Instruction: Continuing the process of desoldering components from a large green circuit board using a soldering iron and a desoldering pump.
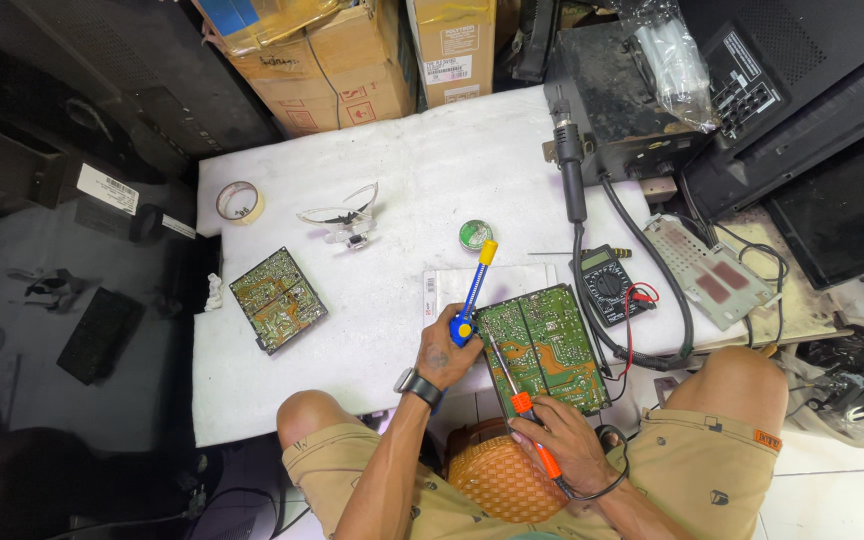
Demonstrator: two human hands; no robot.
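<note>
While tip contact seems hidden | left hand (444, 352) grips desoldering pump (474, 292) | right hand (562, 440) grips soldering iron (522, 405) over circuit board (544, 348)

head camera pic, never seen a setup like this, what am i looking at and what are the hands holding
This is one picture from a camera worn on a person's head, looking down at their own knees and hands. There is no machine, just two bare hands.

The left hand, with a watch on its wrist, holds a blue and yellow pump-like tool. The right hand holds an orange-handled soldering iron, its tip resting on a green circuit board.

On the white padded surface lie a second circuit board, a roll of tape, clear glasses, a small round tin and a multimeter. Cardboard boxes and dark electronics stand around it.
</note>
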